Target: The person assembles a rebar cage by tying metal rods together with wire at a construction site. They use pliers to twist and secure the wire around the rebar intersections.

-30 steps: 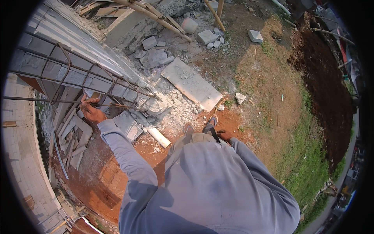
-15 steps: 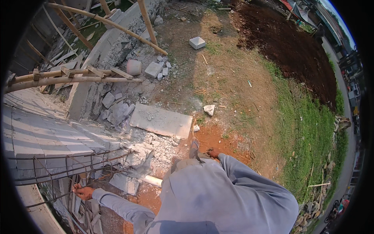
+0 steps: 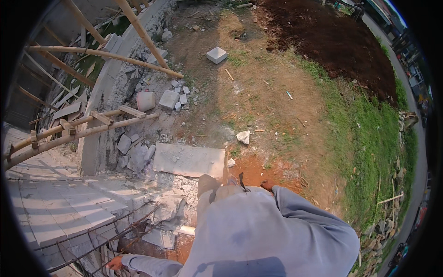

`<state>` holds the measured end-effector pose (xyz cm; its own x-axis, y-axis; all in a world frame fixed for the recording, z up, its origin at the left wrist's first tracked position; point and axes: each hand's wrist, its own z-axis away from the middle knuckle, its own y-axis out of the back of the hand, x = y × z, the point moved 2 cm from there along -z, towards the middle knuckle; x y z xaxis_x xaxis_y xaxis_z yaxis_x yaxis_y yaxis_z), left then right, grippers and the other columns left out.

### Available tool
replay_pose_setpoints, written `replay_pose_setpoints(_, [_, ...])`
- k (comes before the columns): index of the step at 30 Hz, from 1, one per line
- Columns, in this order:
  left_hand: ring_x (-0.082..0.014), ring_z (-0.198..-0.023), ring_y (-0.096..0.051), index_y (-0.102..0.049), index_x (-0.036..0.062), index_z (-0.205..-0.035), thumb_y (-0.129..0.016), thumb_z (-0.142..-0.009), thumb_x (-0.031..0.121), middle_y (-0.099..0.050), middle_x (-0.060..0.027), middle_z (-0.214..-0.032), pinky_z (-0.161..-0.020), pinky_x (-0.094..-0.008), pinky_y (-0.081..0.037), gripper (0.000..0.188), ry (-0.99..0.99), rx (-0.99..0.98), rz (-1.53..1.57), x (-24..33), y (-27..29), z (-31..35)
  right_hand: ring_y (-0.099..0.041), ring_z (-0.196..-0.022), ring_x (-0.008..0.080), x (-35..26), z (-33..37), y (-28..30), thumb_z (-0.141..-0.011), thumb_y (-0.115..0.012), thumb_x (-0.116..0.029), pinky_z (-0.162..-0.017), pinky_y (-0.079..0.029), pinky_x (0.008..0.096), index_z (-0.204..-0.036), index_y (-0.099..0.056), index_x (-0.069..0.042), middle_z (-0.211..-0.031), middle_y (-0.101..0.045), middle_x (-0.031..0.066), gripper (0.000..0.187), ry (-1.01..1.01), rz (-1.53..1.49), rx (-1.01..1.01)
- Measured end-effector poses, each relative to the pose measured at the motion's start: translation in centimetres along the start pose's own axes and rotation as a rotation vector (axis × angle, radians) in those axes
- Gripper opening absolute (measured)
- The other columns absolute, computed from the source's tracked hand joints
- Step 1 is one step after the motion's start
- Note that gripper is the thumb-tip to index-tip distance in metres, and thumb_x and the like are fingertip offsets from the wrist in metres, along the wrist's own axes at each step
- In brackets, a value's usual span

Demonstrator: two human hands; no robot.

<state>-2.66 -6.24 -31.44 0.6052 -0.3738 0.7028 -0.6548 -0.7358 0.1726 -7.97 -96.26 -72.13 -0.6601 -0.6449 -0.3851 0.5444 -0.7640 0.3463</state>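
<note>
At the lower left, my left hand [image 3: 114, 263] is at the lower bar of a long rebar cage [image 3: 99, 235], its fingers closed about the thin steel; the grip shows only in part. The cage slants up beside a pale block wall and ends near broken concrete. My right hand [image 3: 267, 185] hangs low in front of me, near reddish soil [image 3: 254, 166]. It is small and dark in the view, partly behind the grey sleeve [image 3: 300, 203], and its fingers are not clear. I see nothing in it.
A flat concrete slab [image 3: 189, 159] lies ahead, with rubble around it. Bamboo poles [image 3: 83, 134] jut in from the left over a pale block wall [image 3: 60, 207]. A bucket [image 3: 146, 101] and loose blocks [image 3: 169, 99] lie farther off. Grass [image 3: 369, 152] grows at right.
My view has turned, and the rebar cage now slants more steeply. My left hand is lower in view, still at the cage. A knee has come into view by the slab.
</note>
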Motion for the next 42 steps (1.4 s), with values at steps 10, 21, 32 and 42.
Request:
replay_pose_setpoints(10, [-0.0354,-0.095,-0.062,-0.057,0.006,-0.115,-0.051,-0.093,0.04,-0.064,-0.0192,-0.104,-0.078,-0.0482,-0.049,0.041,0.872,-1.411,-0.809,-6.6,5.3,36.4,-0.06,-0.06,0.0145,-10.6,-4.3,9.4,-0.085,-0.062,-0.025,-0.046,-0.043,0.0295,-0.098,-0.067,-0.008,-0.077,-0.065,0.0032,0.021,0.007,-0.382,0.182])
replay_pose_setpoints(21, [-0.0305,-0.084,-0.065,-0.051,0.0043,-0.122,-0.052,-0.095,0.038,-0.063,-0.0151,-0.106,-0.064,-0.0447,-0.053,0.043,0.684,-2.167,-0.683,16.3,-9.5,77.1,-0.068,-0.07,0.0212,-23.9,-26.3,27.8,-0.087,-0.058,-0.022,-0.06,-0.054,0.0353,-0.102,-0.069,-0.005,-0.089,-0.07,0.0108,0.025,-0.294,-0.613,0.272])
replay_pose_setpoints(32, [-0.0211,-0.071,-0.065,-0.056,0.0079,-0.114,-0.059,-0.093,0.038,-0.067,-0.0111,-0.099,-0.05,-0.0308,-0.047,0.037,0.245,-2.238,0.328,58.8,-37.7,100.5,-0.063,-0.099,0.0373,-39.0,-40.5,44.6,-0.084,-0.055,-0.036,-0.085,-0.05,0.0414,-0.105,-0.071,-0.014,-0.103,-0.068,0.018,0.034,0.164,-0.222,0.449])
replay_pose_setpoints(42, [-0.0316,-0.097,-0.066,-0.053,0.0102,-0.126,-0.055,-0.093,0.038,-0.064,-0.0143,-0.115,-0.076,-0.0515,-0.054,0.043,0.32,-2.444,-0.683,55.9,-27.6,113.1,-0.067,-0.096,0.0319,-40.6,-63.1,64.2,-0.08,-0.064,-0.036,-0.084,-0.053,0.0418,-0.101,-0.072,-0.011,-0.102,-0.07,0.0153,0.034,0.133,0.26,0.262])
